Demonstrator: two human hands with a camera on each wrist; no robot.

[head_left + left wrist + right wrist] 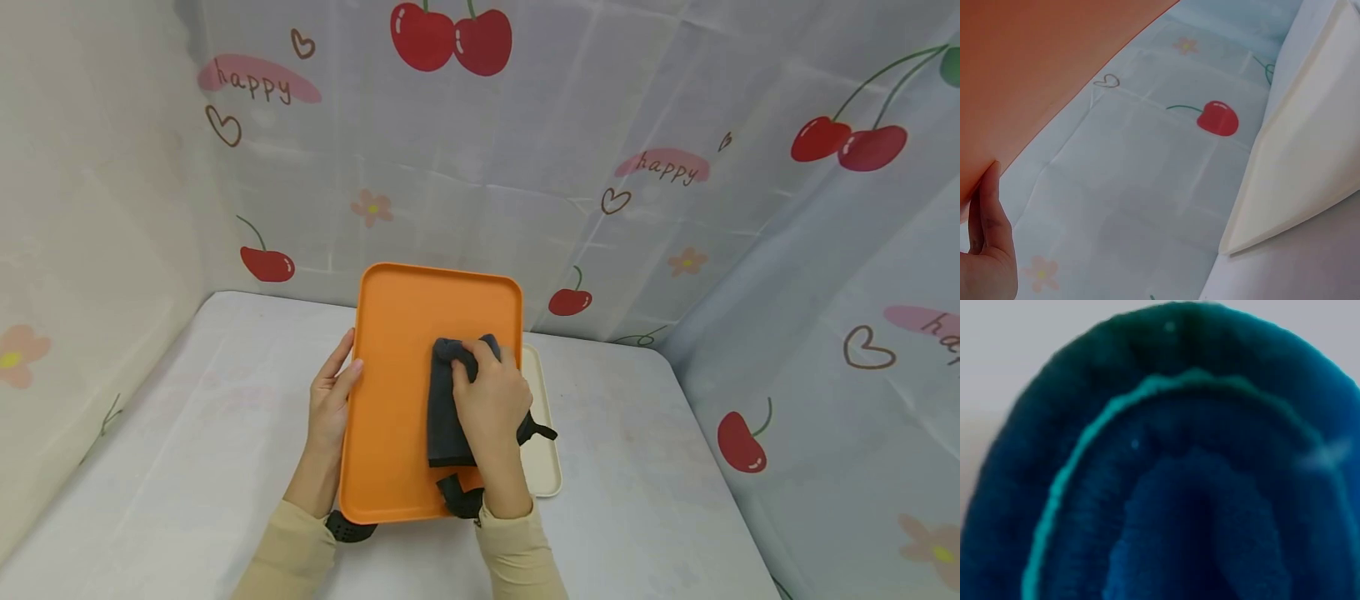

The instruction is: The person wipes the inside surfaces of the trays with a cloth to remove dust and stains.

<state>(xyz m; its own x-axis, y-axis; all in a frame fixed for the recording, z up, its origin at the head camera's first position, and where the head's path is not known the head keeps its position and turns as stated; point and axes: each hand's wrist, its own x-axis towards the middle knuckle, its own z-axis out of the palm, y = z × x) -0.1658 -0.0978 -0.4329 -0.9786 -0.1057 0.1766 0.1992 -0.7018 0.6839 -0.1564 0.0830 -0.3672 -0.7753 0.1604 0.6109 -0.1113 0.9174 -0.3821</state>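
An orange rectangular tray (401, 333) is held up above the table, its inner face toward the head camera. My left hand (330, 400) grips its left edge, thumb on the rim and fingers behind; in the left wrist view the fingers (991, 212) touch the tray's underside (1054, 56). With curled fingers my right hand (491, 400) holds a folded dark grey cloth (446, 417) against the right half of the tray. Folds of the cloth (1197, 419) fill the right wrist view, blurred and close, and that hand is hidden there.
A cream tray (542, 458) lies on the white-covered table (622, 467), partly hidden behind the orange one. Printed curtains (465, 142) with cherries stand close behind the table and at both sides. A black strap (457, 496) shows near the right wrist.
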